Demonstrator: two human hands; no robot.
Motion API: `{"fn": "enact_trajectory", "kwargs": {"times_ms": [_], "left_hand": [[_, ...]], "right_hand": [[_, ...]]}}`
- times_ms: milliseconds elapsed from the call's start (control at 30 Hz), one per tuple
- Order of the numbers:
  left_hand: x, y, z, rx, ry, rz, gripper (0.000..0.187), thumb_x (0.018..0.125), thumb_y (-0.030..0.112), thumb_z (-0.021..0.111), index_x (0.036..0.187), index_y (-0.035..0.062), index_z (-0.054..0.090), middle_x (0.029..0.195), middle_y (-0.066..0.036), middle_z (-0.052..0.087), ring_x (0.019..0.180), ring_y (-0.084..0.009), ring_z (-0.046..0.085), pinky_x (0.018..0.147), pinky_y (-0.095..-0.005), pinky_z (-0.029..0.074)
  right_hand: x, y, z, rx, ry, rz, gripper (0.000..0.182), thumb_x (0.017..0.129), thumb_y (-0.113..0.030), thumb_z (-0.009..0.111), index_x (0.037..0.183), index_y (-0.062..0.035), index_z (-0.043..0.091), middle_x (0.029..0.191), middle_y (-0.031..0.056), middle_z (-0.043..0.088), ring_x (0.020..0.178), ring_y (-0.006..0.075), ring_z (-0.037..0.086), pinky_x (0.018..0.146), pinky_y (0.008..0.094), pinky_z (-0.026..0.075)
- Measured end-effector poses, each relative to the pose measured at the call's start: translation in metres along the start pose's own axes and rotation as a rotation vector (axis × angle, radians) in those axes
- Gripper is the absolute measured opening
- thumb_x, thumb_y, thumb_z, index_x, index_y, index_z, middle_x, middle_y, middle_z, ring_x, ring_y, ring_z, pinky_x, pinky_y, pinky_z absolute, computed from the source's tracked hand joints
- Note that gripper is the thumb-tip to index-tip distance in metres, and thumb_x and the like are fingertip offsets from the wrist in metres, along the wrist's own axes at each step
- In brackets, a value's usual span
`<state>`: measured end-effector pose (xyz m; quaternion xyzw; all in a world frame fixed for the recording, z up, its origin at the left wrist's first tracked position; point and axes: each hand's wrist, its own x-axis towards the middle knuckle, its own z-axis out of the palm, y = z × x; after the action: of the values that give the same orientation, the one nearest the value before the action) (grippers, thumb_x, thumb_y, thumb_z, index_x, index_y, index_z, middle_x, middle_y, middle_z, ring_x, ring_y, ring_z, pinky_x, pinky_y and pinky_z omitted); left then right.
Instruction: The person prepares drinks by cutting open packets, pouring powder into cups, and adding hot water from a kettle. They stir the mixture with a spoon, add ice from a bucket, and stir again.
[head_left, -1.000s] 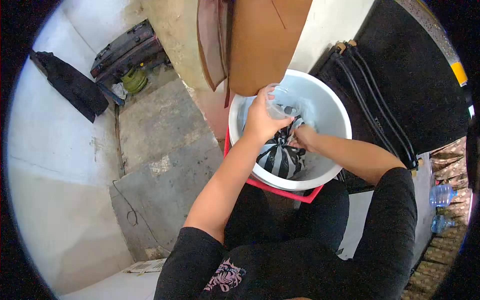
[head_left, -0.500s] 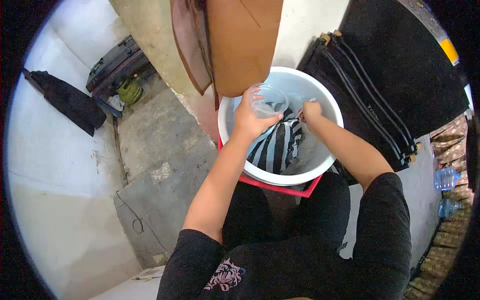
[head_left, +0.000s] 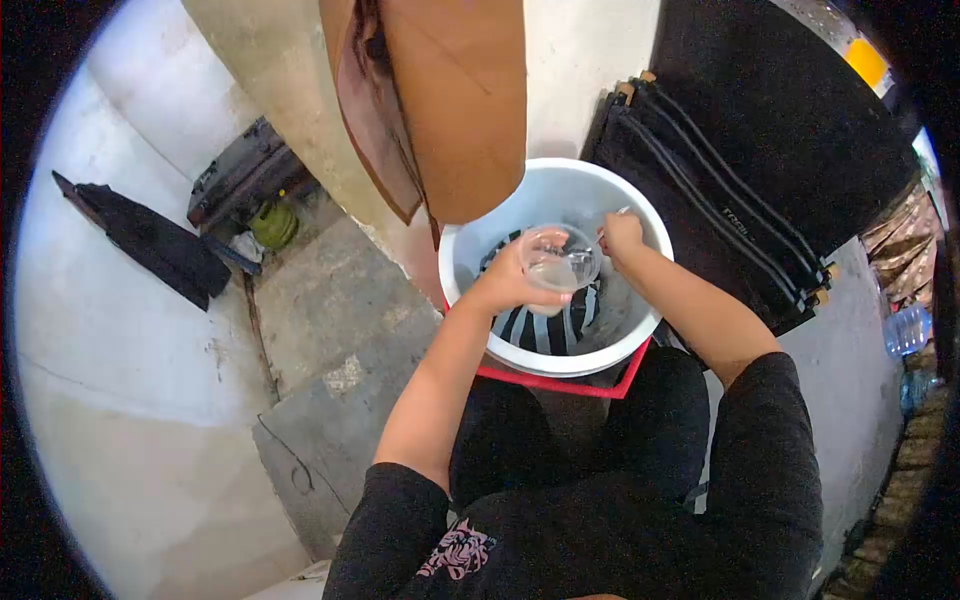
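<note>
A large white basin point(head_left: 650, 215) is in front of me, with a black-and-white striped bag point(head_left: 545, 330) inside it. My left hand point(head_left: 515, 280) is wrapped round a clear plastic cup point(head_left: 560, 258) above the striped bag; some pale stuff shows in the cup. On the basin's right side my right hand point(head_left: 622, 235) is closed on a thin light utensil point(head_left: 603, 236), only partly visible. Its tips are close to the cup's right side. What exactly the utensil is cannot be made out.
The basin rests on a red stand point(head_left: 560, 381) between my knees. A brown board point(head_left: 460, 110) hangs just beyond it. Black folded racks point(head_left: 720, 200) stand at the right. A green gas cylinder point(head_left: 273, 225) and a dark garment point(head_left: 150, 240) are at the left.
My left hand has moved the cup right and down, over the striped bag and closer to my right hand. The view has shifted slightly. My right hand keeps its closed grip.
</note>
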<state>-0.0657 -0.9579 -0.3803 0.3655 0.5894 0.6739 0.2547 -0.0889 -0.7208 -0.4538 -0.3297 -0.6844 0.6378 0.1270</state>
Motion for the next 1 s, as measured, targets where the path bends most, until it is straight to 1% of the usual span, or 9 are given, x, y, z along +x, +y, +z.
{"fn": "enact_trajectory", "kwargs": {"times_ms": [100, 167, 300, 367, 400, 500, 600, 800, 1000], "left_hand": [[0.002, 0.001, -0.005, 0.043, -0.035, 0.012, 0.081, 0.054, 0.014, 0.084, 0.124, 0.0060, 0.043, 0.123, -0.007, 0.044, 0.111, -0.0221, 0.046, 0.095, -0.0381, 0.038], [0.003, -0.011, -0.005, -0.033, -0.017, 0.069, 0.084, 0.051, 0.020, 0.085, 0.123, 0.0070, 0.044, 0.124, -0.007, 0.044, 0.116, -0.0233, 0.043, 0.097, -0.0393, 0.036], [0.008, -0.005, -0.013, 0.055, -0.153, 0.069, 0.087, 0.050, 0.025, 0.086, 0.123, 0.0078, 0.043, 0.124, -0.008, 0.044, 0.119, -0.0237, 0.040, 0.098, -0.0409, 0.035], [0.005, 0.001, -0.007, 0.008, -0.159, 0.008, 0.088, 0.050, 0.026, 0.086, 0.124, 0.0079, 0.042, 0.123, -0.009, 0.044, 0.119, -0.0231, 0.040, 0.098, -0.0410, 0.035], [0.006, -0.001, -0.005, -0.055, -0.169, -0.001, 0.091, 0.050, 0.027, 0.086, 0.125, 0.0081, 0.039, 0.123, -0.010, 0.044, 0.119, -0.0228, 0.039, 0.097, -0.0417, 0.036], [0.005, -0.005, -0.007, -0.062, -0.209, 0.009, 0.093, 0.050, 0.024, 0.086, 0.127, 0.0084, 0.036, 0.124, -0.010, 0.043, 0.120, -0.0224, 0.038, 0.100, -0.0403, 0.033], [0.004, -0.004, -0.014, 0.108, -0.275, -0.026, 0.087, 0.052, 0.017, 0.085, 0.126, 0.0062, 0.039, 0.124, -0.006, 0.043, 0.120, -0.0195, 0.039, 0.103, -0.0370, 0.029], [0.002, 0.008, -0.015, 0.142, -0.340, -0.204, 0.088, 0.053, 0.014, 0.084, 0.127, 0.0075, 0.038, 0.124, -0.005, 0.045, 0.120, -0.0181, 0.039, 0.103, -0.0350, 0.027], [0.000, 0.015, -0.022, 0.193, -0.396, -0.151, 0.085, 0.053, 0.014, 0.083, 0.125, 0.0080, 0.038, 0.123, -0.005, 0.046, 0.117, -0.0179, 0.042, 0.101, -0.0345, 0.029]], "right_hand": [[-0.004, 0.009, -0.002, -0.019, 0.156, -0.006, 0.024, 0.081, -0.015, 0.046, 0.068, 0.0027, 0.055, 0.066, 0.0161, 0.061, 0.053, 0.0297, 0.058, 0.051, 0.0419, 0.045], [-0.005, 0.019, -0.003, 0.018, 0.193, -0.135, 0.018, 0.080, -0.011, 0.045, 0.075, 0.0035, 0.054, 0.073, 0.0176, 0.060, 0.068, 0.0296, 0.060, 0.062, 0.0388, 0.045], [-0.021, 0.008, -0.014, 0.029, 0.171, -0.156, 0.013, 0.081, -0.008, 0.046, 0.083, 0.0029, 0.053, 0.076, 0.0158, 0.059, 0.070, 0.0261, 0.057, 0.066, 0.0350, 0.044], [-0.044, -0.011, -0.022, 0.085, 0.131, -0.166, 0.012, 0.081, -0.008, 0.046, 0.083, 0.0020, 0.052, 0.077, 0.0142, 0.058, 0.070, 0.0240, 0.057, 0.066, 0.0340, 0.044], [-0.060, -0.027, -0.030, 0.061, 0.089, -0.071, 0.011, 0.082, -0.007, 0.044, 0.083, 0.0004, 0.051, 0.077, 0.0117, 0.057, 0.071, 0.0221, 0.056, 0.065, 0.0330, 0.044], [-0.048, -0.016, -0.029, 0.082, 0.144, -0.112, 0.011, 0.083, -0.007, 0.043, 0.084, -0.0001, 0.051, 0.078, 0.0119, 0.057, 0.069, 0.0224, 0.055, 0.062, 0.0345, 0.044], [-0.047, -0.016, -0.028, 0.144, 0.106, -0.093, 0.010, 0.082, -0.005, 0.043, 0.087, -0.0013, 0.051, 0.079, 0.0116, 0.057, 0.069, 0.0203, 0.056, 0.055, 0.0349, 0.044], [-0.059, -0.029, -0.033, 0.201, 0.012, 0.061, 0.013, 0.079, -0.003, 0.043, 0.091, -0.0019, 0.049, 0.078, 0.0122, 0.055, 0.052, 0.0182, 0.054, 0.043, 0.0326, 0.042], [-0.052, -0.021, -0.028, 0.159, -0.051, 0.123, 0.009, 0.087, -0.011, 0.044, 0.088, -0.0028, 0.047, 0.063, 0.0094, 0.053, 0.041, 0.0193, 0.050, 0.037, 0.0335, 0.039]]}}
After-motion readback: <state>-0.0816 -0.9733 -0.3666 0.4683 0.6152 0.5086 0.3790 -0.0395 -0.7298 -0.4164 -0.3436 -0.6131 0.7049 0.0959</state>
